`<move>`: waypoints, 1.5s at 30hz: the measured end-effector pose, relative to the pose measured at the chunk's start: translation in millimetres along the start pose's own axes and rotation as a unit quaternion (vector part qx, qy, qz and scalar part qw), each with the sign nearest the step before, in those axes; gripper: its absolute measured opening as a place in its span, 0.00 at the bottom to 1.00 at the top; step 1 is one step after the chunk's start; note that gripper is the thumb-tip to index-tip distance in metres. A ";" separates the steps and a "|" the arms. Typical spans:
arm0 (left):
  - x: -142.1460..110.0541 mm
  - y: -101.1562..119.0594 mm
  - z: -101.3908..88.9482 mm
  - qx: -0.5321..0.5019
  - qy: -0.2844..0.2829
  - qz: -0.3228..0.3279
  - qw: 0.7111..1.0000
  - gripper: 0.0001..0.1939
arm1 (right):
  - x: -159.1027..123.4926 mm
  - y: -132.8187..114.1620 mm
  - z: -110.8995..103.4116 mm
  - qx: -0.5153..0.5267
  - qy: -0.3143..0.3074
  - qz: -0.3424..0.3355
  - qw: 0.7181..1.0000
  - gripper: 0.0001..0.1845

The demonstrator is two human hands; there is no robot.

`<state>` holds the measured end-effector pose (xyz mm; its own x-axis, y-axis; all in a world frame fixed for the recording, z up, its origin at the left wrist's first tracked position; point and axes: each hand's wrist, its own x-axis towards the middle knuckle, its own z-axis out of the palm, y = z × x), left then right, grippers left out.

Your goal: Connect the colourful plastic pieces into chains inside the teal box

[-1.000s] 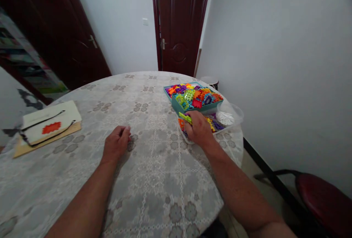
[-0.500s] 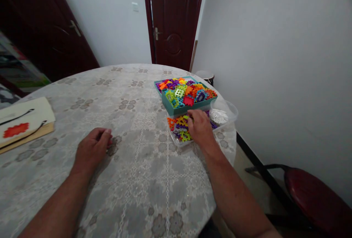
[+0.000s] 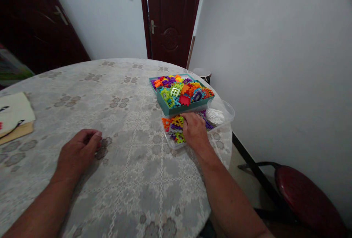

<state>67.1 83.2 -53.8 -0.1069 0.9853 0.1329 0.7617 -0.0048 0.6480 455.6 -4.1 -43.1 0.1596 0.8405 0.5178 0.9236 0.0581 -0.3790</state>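
My right hand (image 3: 194,128) reaches into a shallow clear plastic tub (image 3: 173,145). Its fingers are curled down among toothed plastic building pieces (image 3: 179,137) in orange, yellow, purple, grey and lime. A bit of lime shows by the fingertips; what they grip is hidden. Touching the tub's far side is a teal box (image 3: 178,110) heaped with similar gear-like pieces, a red piece (image 3: 184,100) and a white window-shaped piece (image 3: 175,91) on top. My left hand (image 3: 79,150) rests on the tablecloth at left, loosely closed, thumb along the bent fingers, with no object showing in it.
White pieces (image 3: 215,116) lie in the tub's right end, by a clear round-edged plastic part (image 3: 229,111). A cream cloth item (image 3: 18,109) with black cords sits at the table's left. A dark red chair (image 3: 305,197) stands right of the round table (image 3: 132,172), near the wall.
My right hand has lowered the lime piece it held above the tub, and its fingers are now down among the pieces. The view has swung, shifting the table leftward. The left hand stays resting.
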 end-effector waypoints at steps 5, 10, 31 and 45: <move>-0.7 1.1 -0.5 0.006 -0.001 0.010 1.000 0.14 | 3.0 0.8 -0.6 0.001 0.040 0.013 0.999 0.17; 0.8 -4.6 1.8 -0.010 0.002 0.014 1.000 0.14 | 5.8 3.7 -3.5 0.000 0.063 0.012 0.998 0.18; -1.8 -6.5 7.2 -0.041 0.004 0.083 0.996 0.13 | -5.3 52.7 -44.9 -0.185 0.209 0.202 0.939 0.21; -7.4 -0.3 4.5 -0.067 0.017 0.111 0.991 0.13 | -10.1 68.3 -39.9 -0.229 0.145 0.245 0.931 0.18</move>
<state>70.5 76.7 -58.4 0.0300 0.9512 0.3071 0.6771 -0.2453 0.6938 530.9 -30.1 -43.7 0.6270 0.5205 0.5796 0.7563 -0.5852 -0.2926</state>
